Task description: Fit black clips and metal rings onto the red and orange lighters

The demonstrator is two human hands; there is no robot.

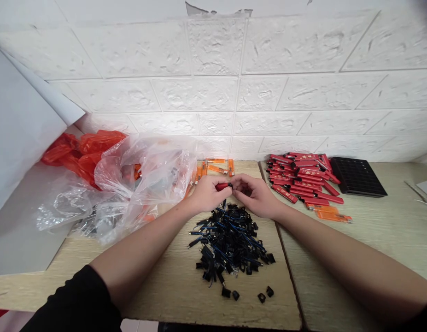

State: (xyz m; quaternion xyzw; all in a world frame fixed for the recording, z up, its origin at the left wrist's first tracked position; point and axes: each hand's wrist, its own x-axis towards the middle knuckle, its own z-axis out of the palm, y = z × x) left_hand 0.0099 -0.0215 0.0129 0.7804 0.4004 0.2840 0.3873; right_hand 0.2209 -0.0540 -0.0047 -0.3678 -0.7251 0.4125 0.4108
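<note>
My left hand (210, 193) is closed around a red lighter (222, 186), which lies roughly level and points to the right. At the lighter's right end, my right hand (251, 194) has its fingers curled together against a small black part (230, 185). The fingers hide most of that part. Just below both hands is a heap of small black lighter parts (234, 235), with blue-and-black stick-like pieces mixed in. Several loose black caps (226, 292) lie at the heap's near edge.
Many red lighters (305, 177) are piled at the right, beside a black slotted tray (357, 176). Orange lighter bodies (329, 213) lie before the pile, and other orange ones (215, 167) by the wall. Clear plastic bags (144, 175) and a red bag (92, 150) fill the left.
</note>
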